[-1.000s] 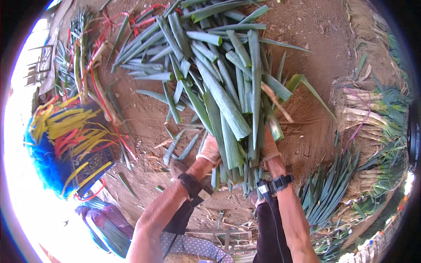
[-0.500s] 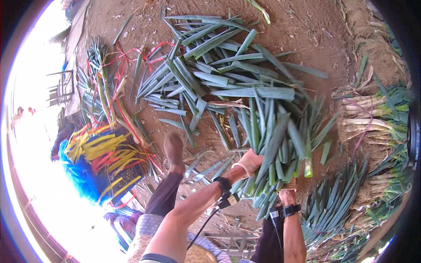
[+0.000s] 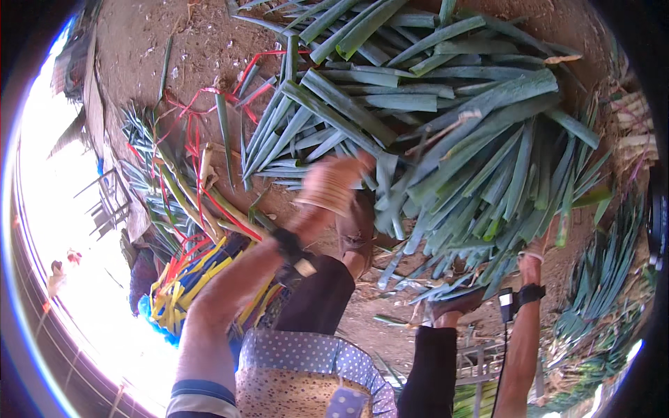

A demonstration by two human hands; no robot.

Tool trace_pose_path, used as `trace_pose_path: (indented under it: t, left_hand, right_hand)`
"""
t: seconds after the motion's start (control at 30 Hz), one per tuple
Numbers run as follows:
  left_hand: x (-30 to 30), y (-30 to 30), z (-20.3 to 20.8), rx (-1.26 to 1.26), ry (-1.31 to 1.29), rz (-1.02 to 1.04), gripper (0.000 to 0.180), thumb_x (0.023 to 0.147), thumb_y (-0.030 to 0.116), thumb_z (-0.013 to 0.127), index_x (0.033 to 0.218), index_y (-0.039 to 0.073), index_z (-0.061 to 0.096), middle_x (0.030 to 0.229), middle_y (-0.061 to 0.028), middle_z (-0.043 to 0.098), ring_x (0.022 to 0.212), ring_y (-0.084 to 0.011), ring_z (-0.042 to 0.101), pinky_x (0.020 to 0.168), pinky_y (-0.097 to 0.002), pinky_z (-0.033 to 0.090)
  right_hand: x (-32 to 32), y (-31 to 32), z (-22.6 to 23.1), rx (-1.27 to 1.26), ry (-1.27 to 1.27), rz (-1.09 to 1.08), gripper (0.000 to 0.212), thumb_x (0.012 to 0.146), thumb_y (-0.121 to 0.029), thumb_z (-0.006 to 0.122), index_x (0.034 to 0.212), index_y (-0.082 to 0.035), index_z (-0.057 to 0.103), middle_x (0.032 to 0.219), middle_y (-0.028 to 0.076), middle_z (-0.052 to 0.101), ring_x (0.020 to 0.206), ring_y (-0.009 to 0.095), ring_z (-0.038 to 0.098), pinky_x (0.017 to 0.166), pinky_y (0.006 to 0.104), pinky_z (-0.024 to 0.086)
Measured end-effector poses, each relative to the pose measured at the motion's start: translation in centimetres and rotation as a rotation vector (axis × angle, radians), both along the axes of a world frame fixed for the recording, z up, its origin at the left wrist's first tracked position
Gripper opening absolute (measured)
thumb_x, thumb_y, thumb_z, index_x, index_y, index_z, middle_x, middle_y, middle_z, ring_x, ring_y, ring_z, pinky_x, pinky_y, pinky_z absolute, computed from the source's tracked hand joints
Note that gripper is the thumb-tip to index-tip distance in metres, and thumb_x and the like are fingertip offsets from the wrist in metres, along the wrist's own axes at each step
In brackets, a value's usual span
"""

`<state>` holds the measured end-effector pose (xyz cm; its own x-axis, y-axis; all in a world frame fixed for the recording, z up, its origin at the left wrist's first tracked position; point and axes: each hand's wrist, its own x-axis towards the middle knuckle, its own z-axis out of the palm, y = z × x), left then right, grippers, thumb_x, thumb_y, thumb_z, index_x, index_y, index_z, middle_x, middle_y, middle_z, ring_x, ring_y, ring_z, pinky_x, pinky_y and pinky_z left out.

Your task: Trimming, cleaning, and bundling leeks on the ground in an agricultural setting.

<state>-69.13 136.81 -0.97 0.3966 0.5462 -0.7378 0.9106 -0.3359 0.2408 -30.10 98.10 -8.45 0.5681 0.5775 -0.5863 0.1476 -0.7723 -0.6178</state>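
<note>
A big bunch of cut green leek leaves (image 3: pixel 509 174) fans out in front of me, its lower tips hanging over my right shoe. At its right lower edge my right hand (image 3: pixel 536 247) grips the leaves from beneath; most of its fingers are hidden behind them. My left hand (image 3: pixel 334 182), with a pale band round the palm, is smeared by motion at the left side of the bunch. Whether its fingers are closed does not show. Behind it lies a loose pile of more cut leaves (image 3: pixel 341 118).
Red strings (image 3: pixel 198 111) tangle over tied leeks (image 3: pixel 150 139) at the left. Yellow and blue strips (image 3: pixel 181 292) lie beside my left leg. A leafy green bundle (image 3: pixel 606 258) and pale leek stalks (image 3: pixel 634 125) line the right side. Brown soil (image 3: pixel 202 42) lies around.
My left hand has come off the bunch and moved left and away from me. The right hand stays at the leaves. The view has shifted, and the bunch appears farther right and more spread.
</note>
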Motion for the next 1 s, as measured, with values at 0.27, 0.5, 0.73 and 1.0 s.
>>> trace_pose_path:
  t: [0.27,0.5,0.73,1.0]
  left_hand:
    - [-15.4,16.7,-4.3,0.482,-0.200,0.708,0.058,0.083,0.057,0.051,0.119,0.012,0.055,0.116,-0.0200,0.058,0.110,-0.0359,0.054,0.091,-0.0419,0.041]
    - [2.8,1.8,-2.1,0.318,0.068,0.778,0.077,0.082,0.067,0.038,0.137,0.014,0.037,0.123,-0.0243,0.048,0.115,-0.0401,0.046,0.093,-0.0492,0.040]
    - [18.9,-7.7,1.0,-0.186,-0.526,1.069,0.067,0.081,0.053,0.052,0.131,0.008,0.042,0.107,-0.0280,0.058,0.101,-0.0405,0.056,0.089,-0.0457,0.044]
    - [13.4,-3.3,-10.2,-0.644,-0.483,0.667,0.080,0.080,0.053,0.062,0.135,0.002,0.035,0.098,-0.0145,0.060,0.092,-0.0240,0.057,0.080,-0.0290,0.046]
  right_hand:
    - [-3.2,2.3,-2.1,0.024,0.022,-0.044,0.051,0.091,-0.021,0.053,0.137,-0.010,0.032,0.124,0.005,0.049,0.105,0.017,0.052,0.090,0.0329,0.046]
    - [-0.7,-0.5,-0.8,-0.034,-0.029,-0.038,0.050,0.092,-0.023,0.052,0.135,-0.009,0.034,0.123,0.005,0.049,0.104,0.016,0.052,0.090,0.0323,0.046]
    - [-1.1,0.5,-2.5,0.016,-0.012,-0.061,0.048,0.092,-0.025,0.052,0.134,-0.008,0.036,0.122,0.005,0.050,0.103,0.016,0.052,0.089,0.0318,0.046]
    - [-3.1,3.4,-5.1,0.083,0.021,-0.098,0.047,0.093,-0.028,0.051,0.133,-0.008,0.038,0.121,0.004,0.051,0.102,0.015,0.052,0.088,0.0311,0.046]
